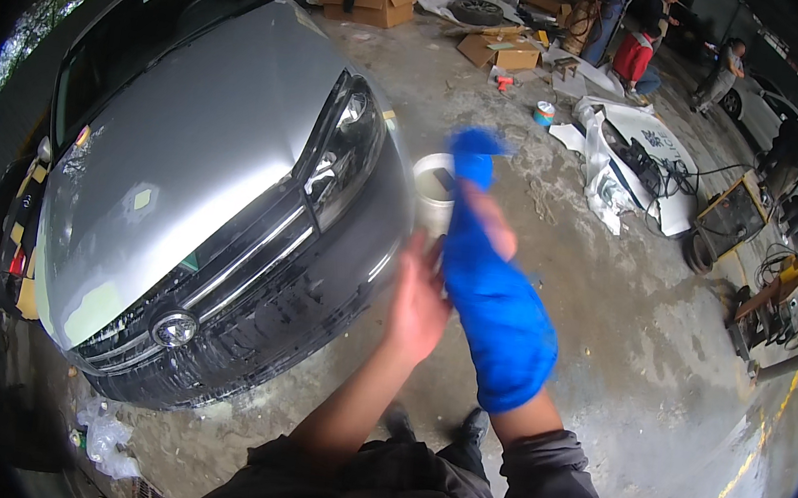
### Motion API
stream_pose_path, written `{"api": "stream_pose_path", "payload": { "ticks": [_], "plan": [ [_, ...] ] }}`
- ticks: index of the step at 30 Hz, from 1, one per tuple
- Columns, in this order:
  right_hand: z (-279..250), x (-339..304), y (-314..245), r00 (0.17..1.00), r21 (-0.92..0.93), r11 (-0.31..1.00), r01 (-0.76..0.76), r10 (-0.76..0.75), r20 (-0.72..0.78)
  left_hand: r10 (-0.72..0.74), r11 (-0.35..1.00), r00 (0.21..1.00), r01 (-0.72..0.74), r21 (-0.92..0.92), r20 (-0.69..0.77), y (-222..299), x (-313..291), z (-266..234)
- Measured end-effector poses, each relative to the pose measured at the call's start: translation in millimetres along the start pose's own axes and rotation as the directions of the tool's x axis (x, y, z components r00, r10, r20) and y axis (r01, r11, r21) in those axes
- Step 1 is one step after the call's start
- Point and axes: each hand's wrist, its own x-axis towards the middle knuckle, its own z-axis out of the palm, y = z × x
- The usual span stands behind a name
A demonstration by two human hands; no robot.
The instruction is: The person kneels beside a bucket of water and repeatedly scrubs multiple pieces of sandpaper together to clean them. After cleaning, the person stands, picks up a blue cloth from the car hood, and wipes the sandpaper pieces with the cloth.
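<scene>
My left hand (pixel 419 307) is bare and held up in front of my body, its fingers reaching to the edge of a blue glove (pixel 499 324). That glove covers my right hand (pixel 480 268) down to the wrist. Its far end is smeared by motion and points away from me. A patch of bare skin shows against the blue; whose finger or thumb it is, I cannot tell. Just beyond the hands, a white bucket (pixel 432 215) stands on the floor with something dark inside. A silver car (pixel 207 119) is to the left, pale filler patches on its hood and a wet-looking dark bumper.
Cardboard boxes (pixel 373 2) and a tyre (pixel 475 11) lie at the back. Right of the bucket are a small blue-lidded can (pixel 544 114), a white panel (pixel 650 160) with cables, and a metal-framed stand (pixel 732 216). Several people are farther off. Crumpled plastic (pixel 109 439) lies at lower left.
</scene>
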Motion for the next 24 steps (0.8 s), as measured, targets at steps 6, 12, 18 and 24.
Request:
{"api": "stream_pose_path", "payload": {
  "ticks": [6,12,18,24],
  "plan": [
    [22,46,13,0.907,-0.866,0.492,0.092,0.318,0.277,-0.04,0.819,0.918,-0.196,0.539,0.396,-19,51,4],
    [25,82,32,0.896,-0.86,0.504,0.077,0.343,0.281,0.039,0.809,0.977,0.091,0.581,-0.208,-61,-23,43],
    [13,126,10,0.941,-0.527,0.816,-0.238,0.328,0.083,-0.428,0.896,0.866,0.444,0.004,-0.258,-64,-63,51],
    [-4,92,-21,0.718,0.885,-0.033,-0.465,0.57,0.399,-0.272,0.199,0.86,-0.389,0.899,0.432,-30,-37,74]
  ]
}}
